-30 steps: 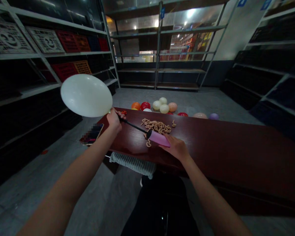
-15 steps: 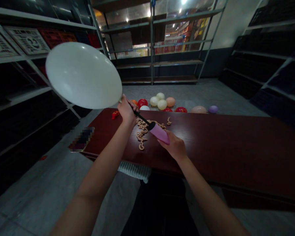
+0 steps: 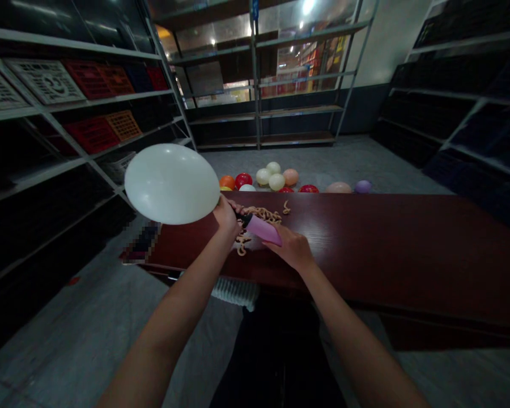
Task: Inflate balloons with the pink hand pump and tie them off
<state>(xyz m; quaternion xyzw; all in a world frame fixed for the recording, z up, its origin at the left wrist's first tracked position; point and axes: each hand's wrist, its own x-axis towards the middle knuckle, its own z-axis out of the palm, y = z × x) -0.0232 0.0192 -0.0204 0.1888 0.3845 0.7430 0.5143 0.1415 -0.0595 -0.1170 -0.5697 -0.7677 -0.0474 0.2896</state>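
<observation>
A large inflated white balloon (image 3: 172, 184) sits at the upper left of my left hand (image 3: 227, 216). That hand is closed around the balloon's neck and the near end of a hand balloon pump (image 3: 263, 229). The pump has a pink barrel and a black part that runs into my left fist. My right hand (image 3: 294, 247) is wrapped around the pink barrel's lower end. The nozzle and the balloon's mouth are hidden in my left fingers. Beyond my hands, a pile of tan, curled, uninflated balloons (image 3: 263, 213) lies on the dark red table (image 3: 386, 243).
Several inflated balloons (image 3: 276, 182) rest on the floor behind the table. A blurred dark flat object (image 3: 142, 243) is at the table's left corner. Metal shelves (image 3: 257, 113) stand at the back, and crates (image 3: 87, 79) fill the left rack. Ribbed pale fabric (image 3: 236, 292) shows below the front edge.
The white balloon and my left hand have come lower, and the balloon looks smaller in view. My hands are closer together, with less of the pump's black shaft showing between them.
</observation>
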